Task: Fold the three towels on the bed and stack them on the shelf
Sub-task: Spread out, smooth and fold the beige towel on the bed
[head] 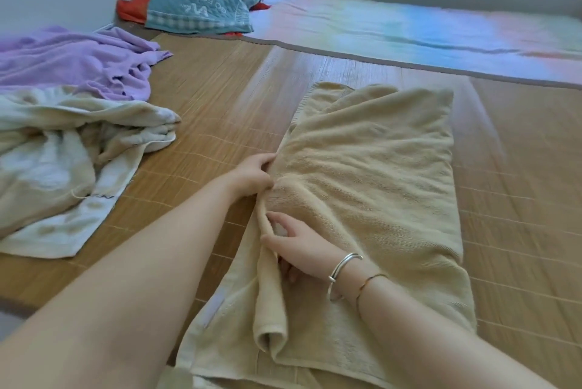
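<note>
- Lying on the bed's bamboo mat (220, 99), beige towel (378, 174) sits partly folded.
- Left hand (252, 174) pinches its left edge.
- Right hand (296, 247) grips the rolled fold.
- Purple towel (72, 58) and cream towel (56, 152) lie crumpled, left.

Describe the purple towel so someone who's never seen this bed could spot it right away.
Start at the bamboo mat covering the bed and look to its far left edge. The purple towel lies crumpled there, just behind the rumpled cream towel. It is the only lilac cloth; the tan towel under both hands is half-folded.
</note>
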### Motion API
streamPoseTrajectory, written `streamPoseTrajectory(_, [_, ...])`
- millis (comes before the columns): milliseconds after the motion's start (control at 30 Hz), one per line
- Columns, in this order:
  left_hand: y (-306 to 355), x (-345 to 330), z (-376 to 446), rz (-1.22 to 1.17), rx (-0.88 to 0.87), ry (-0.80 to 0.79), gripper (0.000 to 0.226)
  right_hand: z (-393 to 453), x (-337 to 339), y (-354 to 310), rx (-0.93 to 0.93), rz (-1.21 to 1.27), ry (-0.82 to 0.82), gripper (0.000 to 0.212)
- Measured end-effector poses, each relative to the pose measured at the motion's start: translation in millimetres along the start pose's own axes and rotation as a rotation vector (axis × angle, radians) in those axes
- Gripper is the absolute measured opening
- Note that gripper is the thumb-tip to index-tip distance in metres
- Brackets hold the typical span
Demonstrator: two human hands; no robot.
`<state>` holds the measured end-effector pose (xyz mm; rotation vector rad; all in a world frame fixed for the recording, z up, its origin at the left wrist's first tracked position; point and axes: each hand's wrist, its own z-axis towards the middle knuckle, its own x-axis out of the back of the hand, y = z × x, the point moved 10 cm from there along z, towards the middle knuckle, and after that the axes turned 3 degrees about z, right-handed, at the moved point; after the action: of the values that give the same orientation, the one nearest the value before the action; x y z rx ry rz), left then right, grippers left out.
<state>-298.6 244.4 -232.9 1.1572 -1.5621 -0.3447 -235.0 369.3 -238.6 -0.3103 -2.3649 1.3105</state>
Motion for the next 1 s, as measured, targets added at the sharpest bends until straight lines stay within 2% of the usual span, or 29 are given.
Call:
streamPoseTrajectory(67, [-8.8, 7.6, -5.3, -0.038, 0.017, 0.072, 0.062, 0.4, -4.4, 8.9, -0.025, 0.139, -0.032, 0.046])
streamPoseTrajectory(133, [-21.0, 13.8, -17.9, -0.072, 0.084, 0.115, 0.051, -4.8, -4.5, 11.6, -0.021, 0.169, -0.038, 0.036])
streamPoseTrajectory(200, [-33.9, 16.5, -38.8, -0.085, 0.158, 0.133, 0.038, -16.7, 3.0, 10.9, 0.013, 0.137, 0.028, 0.032])
streamPoseTrajectory(300, [-50.3, 8.8, -79.5, -0.016, 0.233, 0.062, 0.036, -47.4, 23.1, 11.5, 0.077, -0.051, 0.191, 0.022])
streamPoseTrajectory(367, [-60.8, -5.9, -111.8, 0.006, 0.275, -0.037, 0.04, -72.7, 29.3, 13.6, 0.126, -0.205, 0.23, 0.016])
streamPoseTrajectory(467, [-72.3, -22.7, -151.2, 0.006, 0.318, -0.11, 0.041, -106.0, 25.4, 24.2, 0.161, -0.541, 0.206, 0.033])
streamPoseTrajectory(567, [-72.7, -31.9, -181.7, 0.026, 0.305, -0.088, 0.031, -137.0, 13.7, 41.2, 0.156, -0.961, 0.208, 0.044])
streamPoseTrajectory(633, [-67.6, -39.0, -195.0, 0.01, 0.284, -0.062, 0.028, -152.3, 12.3, 48.9, 0.162, -1.111, 0.267, 0.046])
streamPoseTrajectory(733, [-59.8, -38.9, -205.8, -0.074, 0.264, 0.069, 0.024, -164.1, 20.2, 56.1, 0.137, -1.188, 0.368, 0.048])
streamPoseTrajectory(900, [-53.7, -30.1, -224.4, -0.475, 0.321, 0.196, 0.016, -175.8, 36.8, 53.6, 0.05, -1.321, 0.493, 0.045])
streamPoseTrajectory(933, [-54.5, -23.9, -226.8, -0.473, 0.312, 0.224, 0.016, -180.9, 42.7, 48.4, 0.038, -1.339, 0.55, 0.04])
streamPoseTrajectory(1000, [-56.7, -7.9, -232.8, -0.401, 0.294, 0.27, 0.015, -191.4, 46.9, 41.9, 0.063, -1.291, 0.546, 0.029])
